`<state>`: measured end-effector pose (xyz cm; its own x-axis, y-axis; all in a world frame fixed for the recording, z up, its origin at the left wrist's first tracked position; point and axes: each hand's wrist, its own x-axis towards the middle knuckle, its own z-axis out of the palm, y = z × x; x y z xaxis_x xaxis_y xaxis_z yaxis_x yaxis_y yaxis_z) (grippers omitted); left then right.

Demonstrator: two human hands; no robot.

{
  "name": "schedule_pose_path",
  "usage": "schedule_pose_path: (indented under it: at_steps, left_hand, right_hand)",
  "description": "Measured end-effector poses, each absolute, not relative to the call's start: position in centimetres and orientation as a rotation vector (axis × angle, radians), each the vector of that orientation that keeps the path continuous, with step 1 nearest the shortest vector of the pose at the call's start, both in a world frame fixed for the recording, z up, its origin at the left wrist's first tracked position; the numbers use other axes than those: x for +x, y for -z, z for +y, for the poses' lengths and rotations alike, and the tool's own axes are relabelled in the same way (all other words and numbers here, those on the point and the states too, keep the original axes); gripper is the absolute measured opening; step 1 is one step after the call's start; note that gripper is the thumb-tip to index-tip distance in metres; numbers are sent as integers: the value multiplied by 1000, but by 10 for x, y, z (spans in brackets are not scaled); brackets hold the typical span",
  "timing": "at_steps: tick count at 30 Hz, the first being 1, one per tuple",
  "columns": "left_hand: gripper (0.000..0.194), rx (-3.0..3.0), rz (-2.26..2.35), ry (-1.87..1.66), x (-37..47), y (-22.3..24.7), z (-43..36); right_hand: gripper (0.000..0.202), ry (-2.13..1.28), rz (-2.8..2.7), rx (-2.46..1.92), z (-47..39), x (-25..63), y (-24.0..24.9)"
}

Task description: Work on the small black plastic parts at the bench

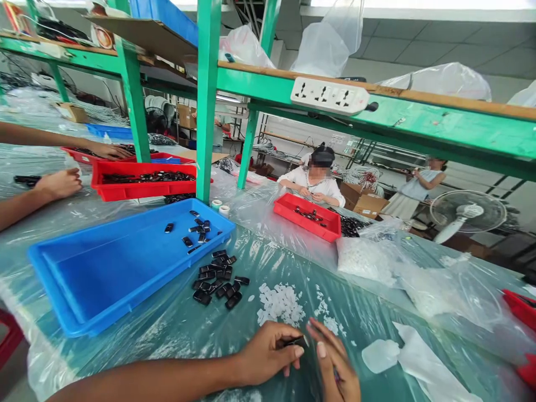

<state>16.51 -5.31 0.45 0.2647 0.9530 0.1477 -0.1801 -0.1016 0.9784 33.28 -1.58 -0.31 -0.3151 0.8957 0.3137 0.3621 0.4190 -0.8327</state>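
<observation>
At six o'clock on the plastic-covered green table (pixel 377 301), the left hand (pixel 268 354) pinches a small black plastic piece (pixel 296 341) between thumb and fingertips, clamped on it. The right hand (pixel 337 365) meets it fingertip to fingertip; whether it grips anything I cannot tell. This looks like the fitting step. The loose white plastic bits (pixel 280 304) and pile of black pieces (pixel 218 277) lie at twelve and eleven o'clock, beside the blue plastic tray (pixel 79 279).
</observation>
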Motion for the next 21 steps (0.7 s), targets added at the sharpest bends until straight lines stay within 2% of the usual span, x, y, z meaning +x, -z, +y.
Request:
schedule_pose_path:
  at_steps: [4, 12, 21]
  left_hand:
    - [44, 1273, 849, -1128, 167, 0, -53]
    - [41, 1275, 866, -1141, 167, 1, -54]
    - [44, 1258, 916, -1122, 168, 10, -54]
  right_hand:
    - [35, -470, -2125, -1101, 17, 356, 7]
    - [33, 44, -2556, -1003, 36, 364, 41]
    - [32, -73, -2564, -1000, 54, 367, 48]
